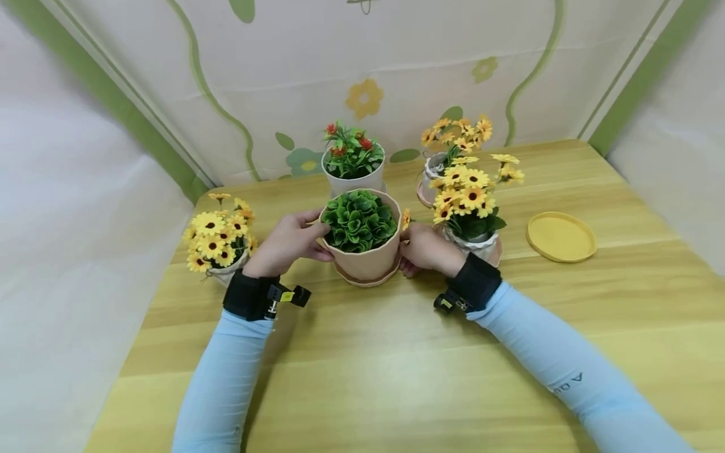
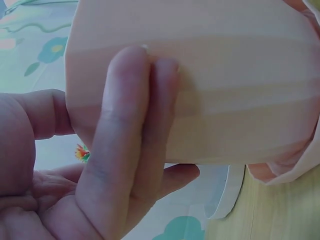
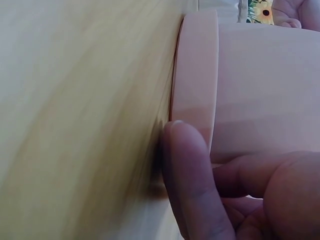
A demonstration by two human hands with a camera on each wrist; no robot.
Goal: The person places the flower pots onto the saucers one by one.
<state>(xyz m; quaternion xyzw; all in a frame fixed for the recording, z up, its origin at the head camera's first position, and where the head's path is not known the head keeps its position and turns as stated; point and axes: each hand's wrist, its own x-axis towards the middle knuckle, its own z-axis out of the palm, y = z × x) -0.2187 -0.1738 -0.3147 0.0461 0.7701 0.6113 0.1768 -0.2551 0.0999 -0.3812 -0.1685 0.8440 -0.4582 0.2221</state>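
A peach faceted flower pot (image 1: 367, 264) with a leafy green plant (image 1: 359, 220) stands on a matching saucer (image 1: 370, 282) on the wooden table. My left hand (image 1: 290, 244) grips the pot's left side. In the left wrist view its thumb reaches the rim while the fingers (image 2: 125, 95) lie along the outer wall. At the lower right, my right hand (image 1: 426, 249) pinches the saucer's edge. One fingertip (image 3: 187, 142) presses the saucer's outer wall in the right wrist view; the thumb's tip is partly hidden between saucer and pot.
Behind stands a white pot (image 1: 357, 184) with red flowers. Yellow-flowered pots are at left (image 1: 226, 272) and right (image 1: 478, 248), and an orange-flowered pot (image 1: 435, 165) at the back right. A yellow saucer (image 1: 561, 237) lies on the table (image 1: 362, 377) farther right.
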